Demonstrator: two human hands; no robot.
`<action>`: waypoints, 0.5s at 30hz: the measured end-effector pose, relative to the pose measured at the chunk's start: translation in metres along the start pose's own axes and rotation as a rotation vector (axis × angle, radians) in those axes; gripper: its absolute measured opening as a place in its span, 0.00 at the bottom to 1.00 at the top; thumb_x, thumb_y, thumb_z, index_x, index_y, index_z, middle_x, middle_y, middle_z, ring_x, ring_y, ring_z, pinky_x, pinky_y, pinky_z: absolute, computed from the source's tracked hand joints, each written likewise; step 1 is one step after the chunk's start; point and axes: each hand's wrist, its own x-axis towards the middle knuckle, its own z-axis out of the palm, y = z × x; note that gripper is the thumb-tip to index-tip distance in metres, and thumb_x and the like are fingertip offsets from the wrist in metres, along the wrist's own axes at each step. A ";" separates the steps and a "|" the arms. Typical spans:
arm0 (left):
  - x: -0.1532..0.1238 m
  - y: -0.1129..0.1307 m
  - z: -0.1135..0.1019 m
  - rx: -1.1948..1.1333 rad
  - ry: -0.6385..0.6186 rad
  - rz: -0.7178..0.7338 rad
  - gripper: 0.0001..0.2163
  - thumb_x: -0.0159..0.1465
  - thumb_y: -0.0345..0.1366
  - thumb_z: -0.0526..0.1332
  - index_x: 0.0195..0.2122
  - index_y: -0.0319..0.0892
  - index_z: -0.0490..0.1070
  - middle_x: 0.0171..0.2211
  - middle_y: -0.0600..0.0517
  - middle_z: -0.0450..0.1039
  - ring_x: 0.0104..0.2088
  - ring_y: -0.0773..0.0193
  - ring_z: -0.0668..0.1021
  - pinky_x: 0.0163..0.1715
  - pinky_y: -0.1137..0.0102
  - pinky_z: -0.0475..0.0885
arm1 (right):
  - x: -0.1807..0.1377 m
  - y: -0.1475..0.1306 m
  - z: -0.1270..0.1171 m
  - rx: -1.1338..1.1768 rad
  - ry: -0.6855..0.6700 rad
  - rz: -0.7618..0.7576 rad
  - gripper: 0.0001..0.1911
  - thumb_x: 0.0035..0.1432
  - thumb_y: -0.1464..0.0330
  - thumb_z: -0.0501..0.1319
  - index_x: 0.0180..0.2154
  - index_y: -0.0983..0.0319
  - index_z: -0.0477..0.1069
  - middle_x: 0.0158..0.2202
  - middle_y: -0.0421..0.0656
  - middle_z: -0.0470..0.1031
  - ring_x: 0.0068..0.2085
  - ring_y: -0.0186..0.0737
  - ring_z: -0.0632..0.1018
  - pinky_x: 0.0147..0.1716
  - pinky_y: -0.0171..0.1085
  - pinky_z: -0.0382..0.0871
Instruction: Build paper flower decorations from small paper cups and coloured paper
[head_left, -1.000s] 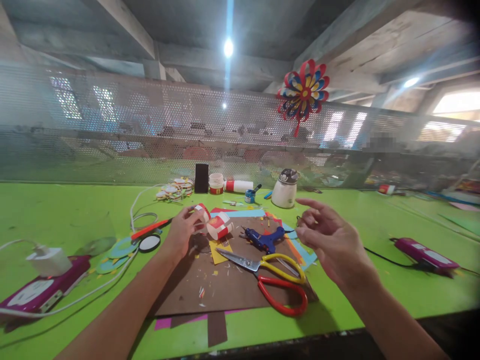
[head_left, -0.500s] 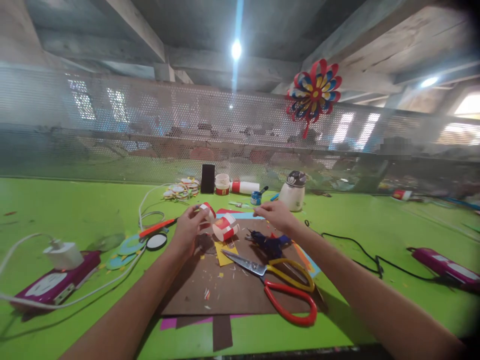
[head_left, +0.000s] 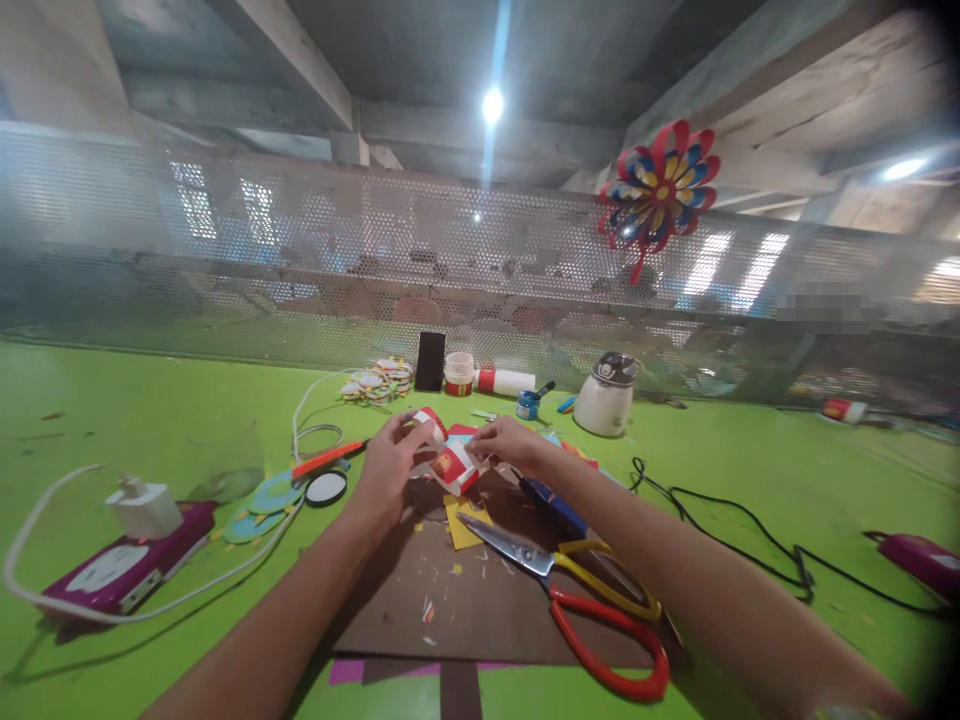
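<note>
My left hand (head_left: 391,462) is closed on a small red-and-white paper cup piece (head_left: 430,426) above the far left part of a brown board (head_left: 405,610). Just beside it, a larger red-and-white paper cup (head_left: 453,468) lies tilted on its side. My right hand (head_left: 511,446) has its fingertips pinched together at that cup's right edge. Under my right forearm lies a dark blue tool (head_left: 555,508), partly hidden. Scissors (head_left: 525,555) with one yellow and one red handle rest on the board, their tip over a yellow paper piece (head_left: 465,525).
On the green table (head_left: 247,640) are a power strip (head_left: 101,580) with a white charger (head_left: 144,510), an orange cutter (head_left: 326,460) and a round black-rimmed disc (head_left: 326,488). Behind stand a phone (head_left: 430,362), stacked cups (head_left: 459,374), a blue jar (head_left: 527,405) and a white container (head_left: 604,402).
My right hand has moved left to the larger cup, which has turned slightly. My left hand still holds the small piece. The view has shifted a little.
</note>
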 end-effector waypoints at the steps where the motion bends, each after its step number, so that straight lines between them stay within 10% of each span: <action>1: 0.000 0.001 0.000 -0.003 0.001 0.013 0.12 0.49 0.38 0.68 0.34 0.43 0.72 0.33 0.50 0.73 0.29 0.62 0.76 0.34 0.66 0.72 | 0.000 -0.002 -0.001 0.017 0.030 -0.016 0.12 0.62 0.65 0.62 0.30 0.66 0.72 0.24 0.35 0.73 0.24 0.29 0.74 0.25 0.32 0.70; 10: 0.009 -0.006 -0.006 -0.037 0.018 0.083 0.18 0.51 0.40 0.70 0.41 0.41 0.70 0.34 0.51 0.73 0.34 0.63 0.74 0.35 0.68 0.70 | 0.015 -0.003 -0.142 -0.022 0.697 -0.089 0.10 0.63 0.66 0.58 0.37 0.66 0.74 0.29 0.39 0.75 0.28 0.31 0.75 0.30 0.33 0.71; 15: 0.003 -0.008 -0.001 0.017 -0.002 0.062 0.19 0.52 0.42 0.69 0.41 0.39 0.70 0.35 0.51 0.72 0.35 0.63 0.74 0.35 0.67 0.71 | 0.051 0.033 -0.197 -0.252 0.801 0.098 0.14 0.63 0.63 0.61 0.45 0.65 0.72 0.44 0.43 0.75 0.41 0.41 0.78 0.38 0.42 0.75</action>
